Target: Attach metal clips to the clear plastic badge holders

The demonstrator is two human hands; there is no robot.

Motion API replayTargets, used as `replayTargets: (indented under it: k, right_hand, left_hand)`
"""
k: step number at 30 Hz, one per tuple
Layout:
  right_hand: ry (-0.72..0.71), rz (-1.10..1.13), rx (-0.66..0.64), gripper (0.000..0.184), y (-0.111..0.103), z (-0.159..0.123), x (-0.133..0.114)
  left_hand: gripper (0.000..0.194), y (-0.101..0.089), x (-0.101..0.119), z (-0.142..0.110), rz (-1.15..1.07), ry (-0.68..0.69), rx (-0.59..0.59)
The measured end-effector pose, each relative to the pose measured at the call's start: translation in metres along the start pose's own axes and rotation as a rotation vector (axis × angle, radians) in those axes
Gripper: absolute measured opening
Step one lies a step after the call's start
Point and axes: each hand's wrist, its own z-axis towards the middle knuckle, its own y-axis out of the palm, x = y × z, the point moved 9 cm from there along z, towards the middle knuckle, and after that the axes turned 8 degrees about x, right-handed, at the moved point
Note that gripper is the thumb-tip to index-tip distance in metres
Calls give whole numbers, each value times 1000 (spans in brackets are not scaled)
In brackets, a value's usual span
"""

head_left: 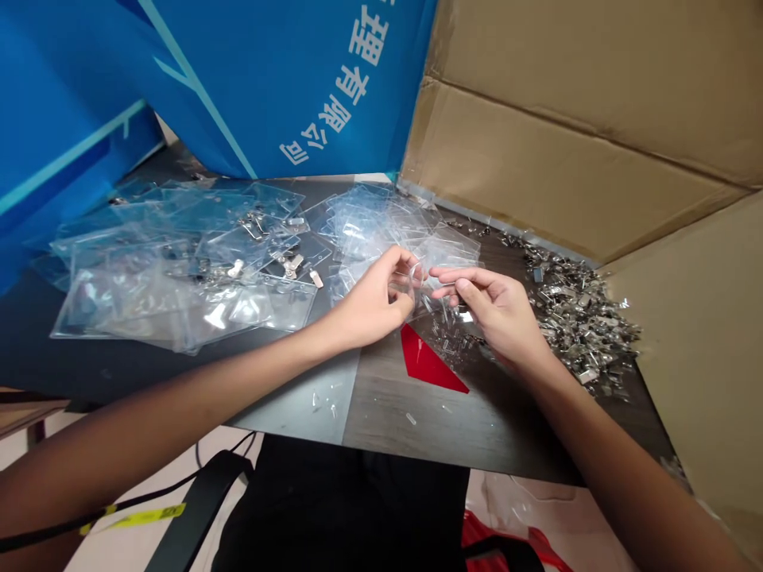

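Observation:
My left hand (381,300) is curled, with thumb and fingers closed around a clear plastic badge holder (416,276) that bends between them. Close by on the right, my right hand (497,311) has its thumb pressed against its fingers, and whatever they pinch is too small to make out. Under the hands lie many small clear plastic strips (450,338). Behind them spreads a pile of clear badge holders (363,222). To the right of my right hand is a heap of metal badge clips (581,310).
On the left side of the dark table (393,405) lie stacked badge holders with metal clips attached (196,278). A red flat piece (430,361) lies near the middle. Blue printed panels (286,71) and a cardboard wall (572,135) close off the back and right.

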Motion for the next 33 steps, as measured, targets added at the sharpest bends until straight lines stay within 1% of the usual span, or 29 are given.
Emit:
replayTargets:
  k: [3,5,7,10,12,17,19,22,24,25,27,30,33]
  right_hand:
    - [-19,-66,-3,26,-1,-2,-5]
    - [-12,-111,-23,29,0,-3,-6]
    - [11,-139,-48,38,2,-4,-4]
    - [32,-121,-57,54,4,-5,2]
    - [31,-81,-41,57,4,-5,5]
    - [35,21,-34,55,2,-4,11]
    - [22,38,-32,50,2,-3,10]
    - [-28,-12,12,29,1,-2,4]
    - [-43,-41,41,15,2,-4,1]
    - [-41,-38,38,11,4,-6,-1]
    - [-32,-12,-10,10,11,-9,-3]
    - [-75,-15,-93,12,20,-16,-13]
    - [-151,-108,-92,21,22,-21,-21]
  left_hand:
    - [34,-4,-2,-1,62,-9,25]
    - [34,-6,-3,-2,81,-11,22]
    - [34,-6,-3,-2,73,-3,13]
    - [34,-6,-1,-3,51,12,2]
    - [33,-5,0,-3,48,20,-2]
    - [40,-4,-1,-2,-6,-11,-11]
    - [42,-2,-4,-2,-47,-41,-21]
    - [42,0,-7,-2,-80,-89,-26]
    - [39,1,-7,-2,-78,-91,-19]
    - [38,2,-5,-2,-68,-81,-12]
    - [34,3,-1,-3,-24,-33,4]
    - [32,1,10,-5,88,81,48]
    - [28,3,19,-8,206,186,45]
